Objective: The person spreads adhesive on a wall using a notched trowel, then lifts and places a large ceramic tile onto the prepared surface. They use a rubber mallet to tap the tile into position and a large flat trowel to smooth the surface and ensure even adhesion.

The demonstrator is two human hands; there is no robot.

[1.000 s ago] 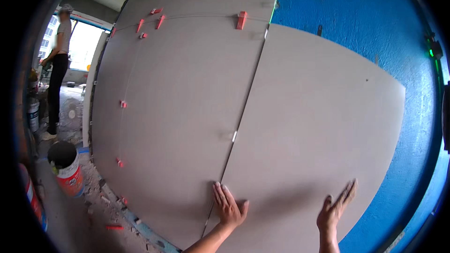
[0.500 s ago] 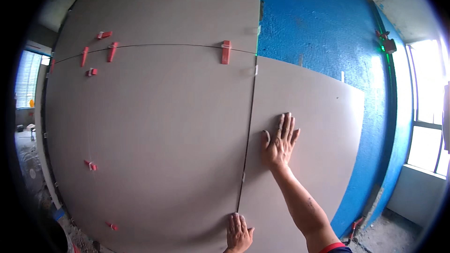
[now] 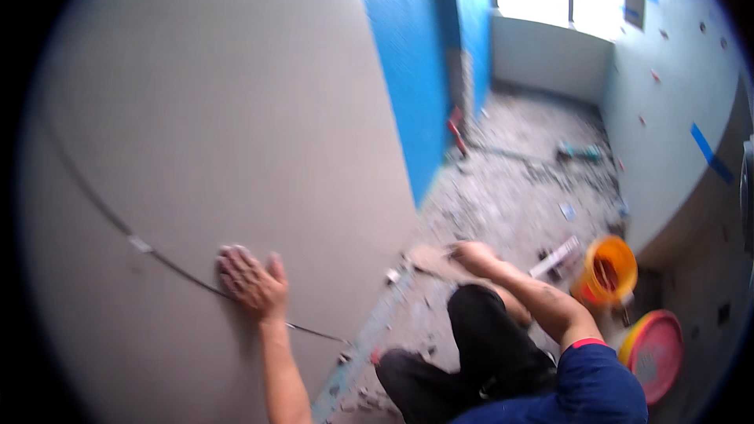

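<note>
Down comes our right hand [image 3: 473, 257], off the large matte grey wall panel [image 3: 314, 133] and out over the rubble-strewn concrete floor [image 3: 506, 196]; it's blurred, so we can't tell how far its fingers close or whether they hold anything. Our left hand [image 3: 253, 283] stays flat and outspread, gripping nothing, at the thin dark seam [image 3: 181, 270] along the panel, which stands against the glossy blue wall [image 3: 400, 55]. We'd do well to keep that left palm's pressure broad and even, without sliding, while our right is away.
</note>
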